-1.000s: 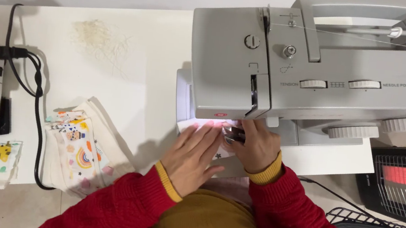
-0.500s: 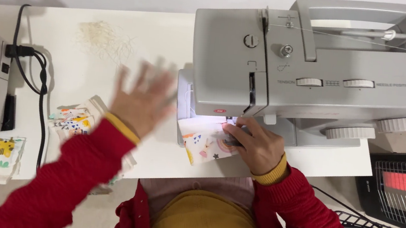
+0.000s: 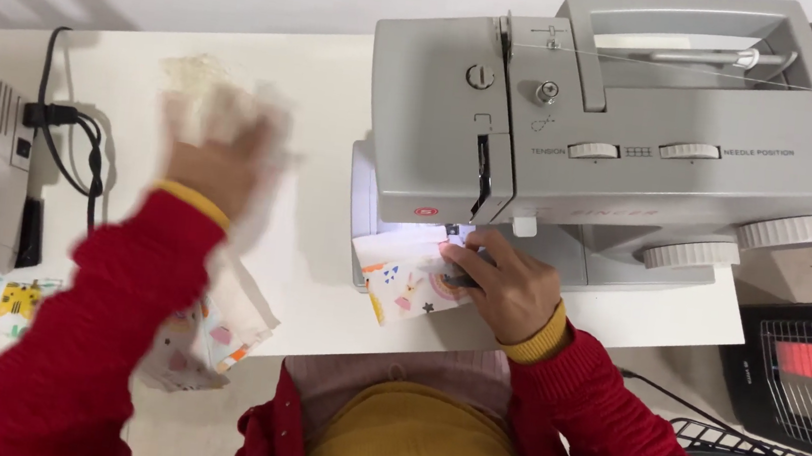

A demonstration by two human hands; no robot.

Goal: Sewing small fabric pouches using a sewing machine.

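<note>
In the head view, your right hand presses flat with fingers together on the small white printed cotton fabric piece, which lies on the bed of the grey sewing machine, just under its lit needle area. This cloth looks light, thin and floppy, likely to slide or bunch, so hold it by the free edge nearest you, fingertips flat, clear of the needle. Your left hand is blurred, fingers spread and holding nothing, over the white bench, well left of the machine, near a pale tuft of thread scraps. More printed pieces lie at the bench's near edge.
</note>
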